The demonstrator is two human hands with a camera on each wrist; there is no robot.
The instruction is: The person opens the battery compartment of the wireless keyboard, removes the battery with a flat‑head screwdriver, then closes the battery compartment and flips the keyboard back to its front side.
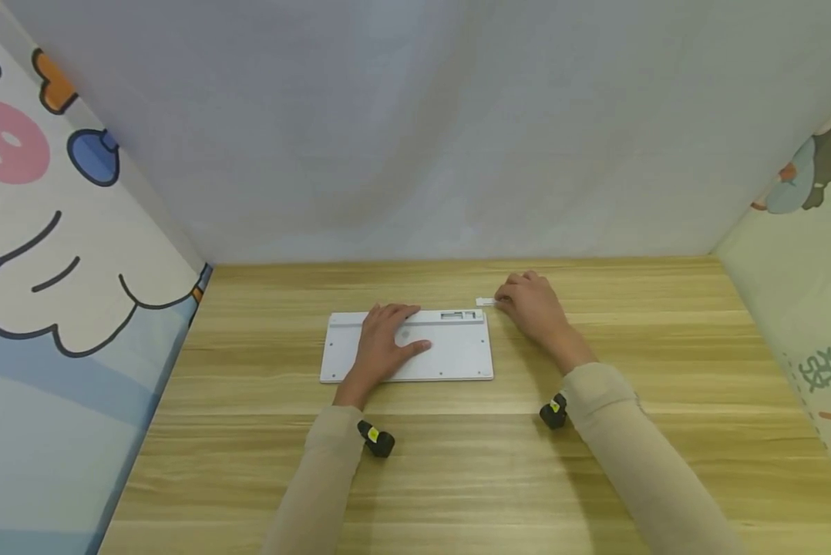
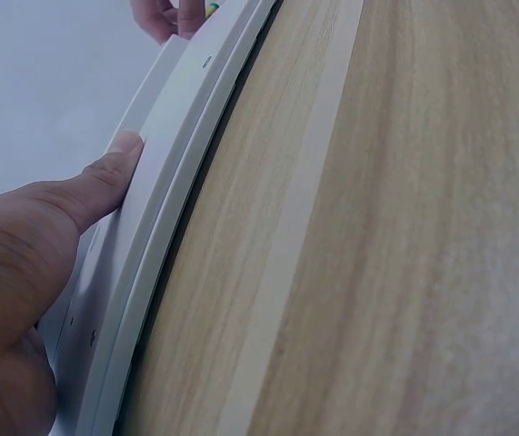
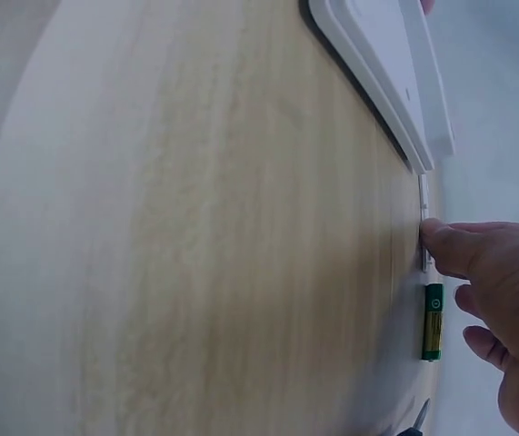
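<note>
A white keyboard [image 1: 450, 347] lies face down on the table, its battery compartment [image 1: 457, 315] uncovered near the far right corner. My left hand [image 1: 382, 343] rests on the keyboard's underside, thumb extended across it and fingers at the far edge. Just beyond the keyboard's right end, my right hand [image 1: 533, 307] pinches a slim white battery cover [image 1: 485, 302] between thumb and fingers. The right wrist view shows this cover [image 3: 424, 195] low against the table. A green and yellow battery [image 3: 434, 322] lies beside the right hand; in the head view the hand hides it.
The wood-grain table [image 1: 457, 478] runs back to a pale wall [image 1: 422, 154]. Printed panels stand at the left and right. A thin metal tip on a dark handle [image 3: 411, 431], perhaps a screwdriver, shows at the bottom of the right wrist view.
</note>
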